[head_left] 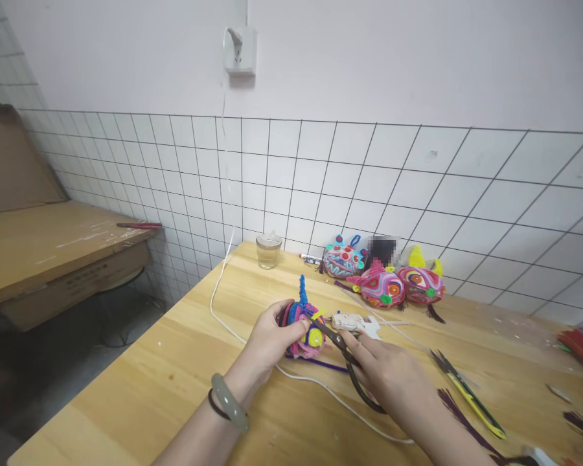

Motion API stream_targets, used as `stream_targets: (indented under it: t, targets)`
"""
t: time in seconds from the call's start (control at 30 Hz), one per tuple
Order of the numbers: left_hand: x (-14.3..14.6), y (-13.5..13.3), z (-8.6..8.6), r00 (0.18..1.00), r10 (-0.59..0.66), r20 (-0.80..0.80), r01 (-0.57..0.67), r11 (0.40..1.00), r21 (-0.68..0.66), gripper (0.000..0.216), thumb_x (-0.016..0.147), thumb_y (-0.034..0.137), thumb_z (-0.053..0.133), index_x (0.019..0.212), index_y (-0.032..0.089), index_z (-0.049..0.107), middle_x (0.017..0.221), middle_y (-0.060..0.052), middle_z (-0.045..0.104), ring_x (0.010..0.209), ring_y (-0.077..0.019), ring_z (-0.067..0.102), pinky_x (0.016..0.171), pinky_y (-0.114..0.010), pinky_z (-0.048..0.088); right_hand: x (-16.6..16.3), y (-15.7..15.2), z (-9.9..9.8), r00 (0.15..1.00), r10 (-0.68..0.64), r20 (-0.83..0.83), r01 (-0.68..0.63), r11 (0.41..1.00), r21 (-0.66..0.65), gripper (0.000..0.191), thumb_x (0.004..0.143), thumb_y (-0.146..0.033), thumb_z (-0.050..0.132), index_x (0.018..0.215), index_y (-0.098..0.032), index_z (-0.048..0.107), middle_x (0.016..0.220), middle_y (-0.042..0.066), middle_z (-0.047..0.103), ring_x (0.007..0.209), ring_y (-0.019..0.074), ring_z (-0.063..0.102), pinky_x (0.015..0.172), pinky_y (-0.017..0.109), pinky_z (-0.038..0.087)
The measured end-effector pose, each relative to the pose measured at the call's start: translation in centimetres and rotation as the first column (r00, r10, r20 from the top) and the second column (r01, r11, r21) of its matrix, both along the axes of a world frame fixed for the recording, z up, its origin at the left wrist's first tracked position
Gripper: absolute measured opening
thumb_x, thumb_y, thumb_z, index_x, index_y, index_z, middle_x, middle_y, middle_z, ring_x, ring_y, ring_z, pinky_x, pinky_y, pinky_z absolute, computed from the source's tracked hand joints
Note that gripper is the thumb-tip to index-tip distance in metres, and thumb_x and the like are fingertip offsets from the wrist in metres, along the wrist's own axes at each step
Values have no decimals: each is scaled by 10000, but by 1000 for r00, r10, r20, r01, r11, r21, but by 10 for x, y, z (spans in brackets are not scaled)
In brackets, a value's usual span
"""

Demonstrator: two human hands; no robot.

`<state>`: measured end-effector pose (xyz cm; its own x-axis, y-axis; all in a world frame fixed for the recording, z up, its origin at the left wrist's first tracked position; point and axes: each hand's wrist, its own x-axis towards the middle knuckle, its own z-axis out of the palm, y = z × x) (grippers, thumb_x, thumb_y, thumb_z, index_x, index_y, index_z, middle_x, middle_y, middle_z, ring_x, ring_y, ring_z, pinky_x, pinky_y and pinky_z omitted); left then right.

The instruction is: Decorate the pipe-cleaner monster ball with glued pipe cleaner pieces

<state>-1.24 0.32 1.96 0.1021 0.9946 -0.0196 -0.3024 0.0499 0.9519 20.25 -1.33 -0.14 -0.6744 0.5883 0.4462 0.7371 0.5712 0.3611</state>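
Note:
My left hand is closed around a colourful pipe-cleaner figure with a blue horn, a yellow spot and pink and purple coils, held just above the wooden table. My right hand grips dark scissors by the handles. Their blades point left, with the tips at the figure's yellow strip. A purple pipe cleaner trails from the figure along the table.
A white glue gun lies behind the scissors, its white cord running up to a wall socket. Three finished figures and a glass jar stand by the tiled wall. Loose pipe cleaners lie at right. A cardboard box sits at left.

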Motion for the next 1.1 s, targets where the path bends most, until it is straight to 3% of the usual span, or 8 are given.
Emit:
stream_targets:
  t: [0.17,0.43,0.8,1.1]
  targets:
    - [1,-1,1,1000,2,13,-1,999,-32,317,613,255,735,903,146,669,835,-73,707,718,-201,656,619,-283,513,-7,-8,9,997,-42,-72,29,984,-174,361,824,-131,393,1159,-122,525,857,103,673,700,208,657,571,286,473]
    - [1,-1,1,999,-31,-3,31,998,-52,374,628,276,743,959,134,642,878,-68,687,708,-165,626,587,-246,488,-7,-10,7,977,-37,-212,-33,947,-320,266,874,-173,429,1113,-156,545,772,60,681,687,190,648,597,271,436]
    - [2,-1,-3,999,-34,-40,31,997,-67,347,673,178,690,1004,110,614,860,-51,667,590,-93,561,555,-213,461,-3,-7,5,985,47,-167,-82,974,-211,249,831,-99,378,986,-129,570,695,61,661,579,202,618,521,289,392]
    - [3,3,-9,999,-20,-42,16,996,-92,307,675,181,700,965,112,625,756,-17,661,541,-74,535,570,-205,458,-8,-8,1,991,-4,-133,-31,964,-264,254,809,-82,401,986,-118,580,675,47,651,573,197,619,519,277,382]
